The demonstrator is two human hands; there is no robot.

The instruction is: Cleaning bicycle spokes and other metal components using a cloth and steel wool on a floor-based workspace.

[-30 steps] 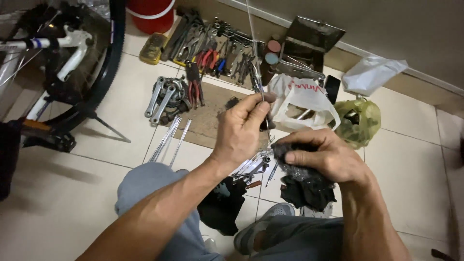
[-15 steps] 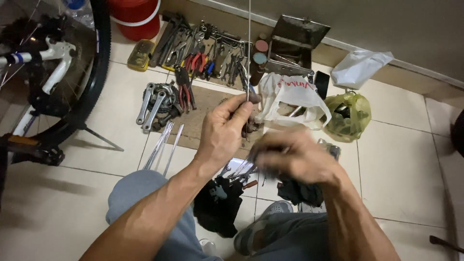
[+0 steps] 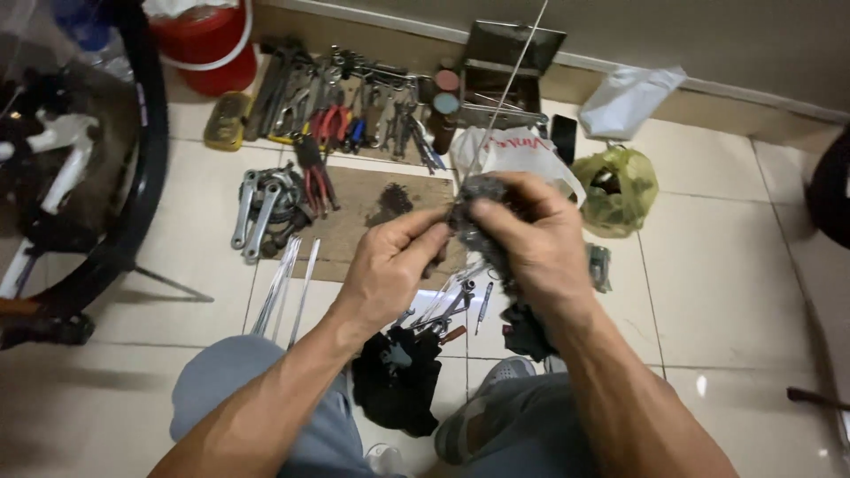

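A: While the left hand (image 3: 390, 270) is reaching in from the lower left, where is the thin silver metal spoke (image 3: 509, 88) sitting against the fingers?

B: It is running up and to the right from between the two hands, its lower end disappearing into the dark grey crumpled rag (image 3: 474, 217) that both hands are pinching. The rag is being held up in the air, in front of the white plastic bag (image 3: 522, 155) and above the brown cardboard sheet (image 3: 363, 221) on the floor.

A: How are the left fingers closing?

B: The thumb and forefinger are curling together onto the rag's left edge; the other fingers are folding under, and I cannot tell whether they are touching the spoke itself.

A: And the right hand (image 3: 531, 243)?

B: It is coming in from the lower right with the wrist bent, back of the hand facing the camera, fingers wrapping tightly over the top of the rag. The two hands are almost touching at the fingertips.

A: What is lying around them?

B: A loose bundle of silver spokes (image 3: 288, 283) is lying on the tiles to the left, beside grey metal crank arms (image 3: 257, 208). Red-handled pliers (image 3: 323, 124) are lying among the row of tools by the wall, near a red plastic bucket (image 3: 204, 44).
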